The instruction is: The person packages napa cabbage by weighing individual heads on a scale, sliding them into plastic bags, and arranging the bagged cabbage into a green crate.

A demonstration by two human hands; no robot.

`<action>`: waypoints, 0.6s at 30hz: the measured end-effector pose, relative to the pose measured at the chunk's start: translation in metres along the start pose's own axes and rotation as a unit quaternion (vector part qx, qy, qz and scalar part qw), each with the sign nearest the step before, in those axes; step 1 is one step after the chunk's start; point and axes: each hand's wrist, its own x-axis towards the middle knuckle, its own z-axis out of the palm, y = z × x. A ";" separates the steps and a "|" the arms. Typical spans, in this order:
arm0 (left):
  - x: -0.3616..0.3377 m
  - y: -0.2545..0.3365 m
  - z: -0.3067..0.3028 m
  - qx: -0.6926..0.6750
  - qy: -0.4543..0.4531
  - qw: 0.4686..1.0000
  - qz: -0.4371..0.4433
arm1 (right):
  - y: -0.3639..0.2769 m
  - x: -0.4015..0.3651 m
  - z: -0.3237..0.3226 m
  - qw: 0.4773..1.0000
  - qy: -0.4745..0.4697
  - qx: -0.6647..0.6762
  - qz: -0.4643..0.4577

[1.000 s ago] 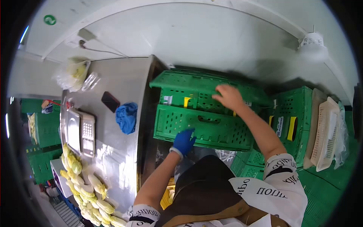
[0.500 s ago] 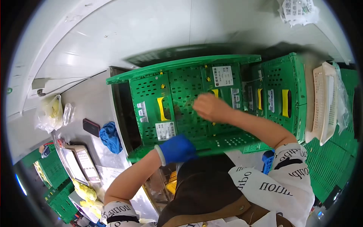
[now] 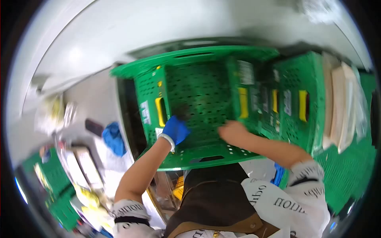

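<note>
A green perforated crate (image 3: 198,162) lies in front of me, its side panels leaning outward and its floor showing. My left hand (image 3: 176,130), in a blue glove, is at the crate's left side near a yellow handle (image 3: 160,112); motion smears its fingers. My bare right hand (image 3: 233,132) is over the right part of the crate, below another yellow handle (image 3: 243,102), with its fingers curled. Whether it grips anything is too blurred to tell.
More green crates (image 3: 295,91) stand at the right, beside cream baskets (image 3: 340,107). On the metal counter at the left are a dark phone (image 3: 94,127), a blue cloth (image 3: 114,139), a scale (image 3: 85,166) and a plastic bag (image 3: 49,113).
The crate's side panels have swung apart, exposing its floor. My left hand has moved up and left to the crate's side. My right hand has moved down and slightly right.
</note>
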 end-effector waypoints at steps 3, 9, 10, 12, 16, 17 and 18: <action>-0.083 -0.024 -0.063 0.039 0.053 0.988 -0.137 | 0.005 -0.046 -0.080 0.953 -0.029 -0.016 0.300; -0.154 -0.065 -0.048 -0.047 0.229 0.968 -0.095 | 0.023 -0.056 -0.078 0.974 0.045 0.015 0.221; -0.156 -0.053 -0.052 -0.083 0.310 0.937 -0.135 | 0.004 -0.038 -0.083 0.984 0.082 0.028 0.153; -0.186 -0.016 -0.082 -0.123 0.415 0.881 -0.192 | -0.049 -0.003 -0.097 0.986 0.149 0.074 -0.004; -0.266 0.059 -0.023 -0.188 0.474 0.792 -0.337 | -0.183 0.072 -0.130 0.936 0.161 0.152 -0.272; -0.292 0.079 0.000 -0.199 0.445 0.786 -0.381 | -0.213 0.090 -0.128 0.923 0.140 0.156 -0.323; -0.316 0.102 0.027 -0.215 0.432 0.762 -0.431 | -0.243 0.105 -0.125 0.914 0.116 0.143 -0.363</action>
